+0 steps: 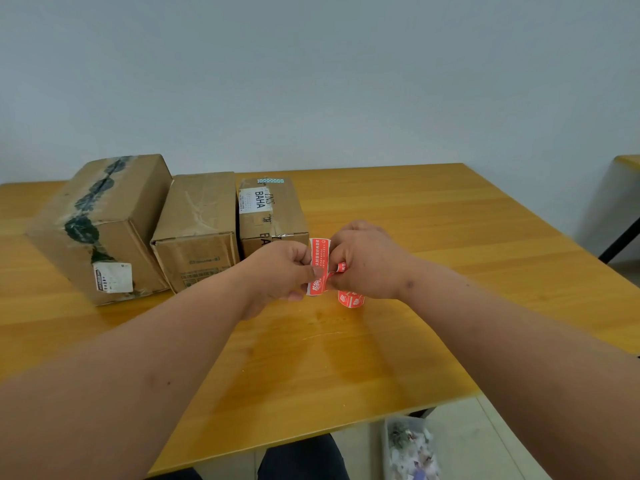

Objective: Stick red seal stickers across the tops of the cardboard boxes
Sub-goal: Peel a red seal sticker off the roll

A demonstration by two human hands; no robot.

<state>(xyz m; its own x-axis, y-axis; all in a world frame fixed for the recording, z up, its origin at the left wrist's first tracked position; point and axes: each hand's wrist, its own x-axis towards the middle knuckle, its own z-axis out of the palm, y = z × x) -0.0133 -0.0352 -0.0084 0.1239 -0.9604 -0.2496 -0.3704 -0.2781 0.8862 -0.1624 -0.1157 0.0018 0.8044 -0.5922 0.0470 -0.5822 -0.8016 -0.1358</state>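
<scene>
Left hand (289,268) pinching a red sticker (319,266) at its near edge; right hand (363,259) curled round the sticker strip (350,299), which hangs below the fist just above the surface (415,237). Both raised in front of the smallest of three boxes (272,214), lined up at the left, touching or nearly so. No red seal visible on any top yet.

Likely trouble from here: sticker folding onto itself while peeled free, glue face to glue face, if pulled too quickly or let go slack. Could also tear at the strip if pulled at an angle. Old tape and a white label (254,199) already on the small box, so a seal laid over wrinkled tape might lift or sit crooked. Loose strip end may drag along and catch the glue.

Wooden surface, yellow-orange, slightly scuffed near the middle. Plain pale wall behind. Edge of another table far right. Clear bin (412,448) of paper scraps on the floor, lower right.
</scene>
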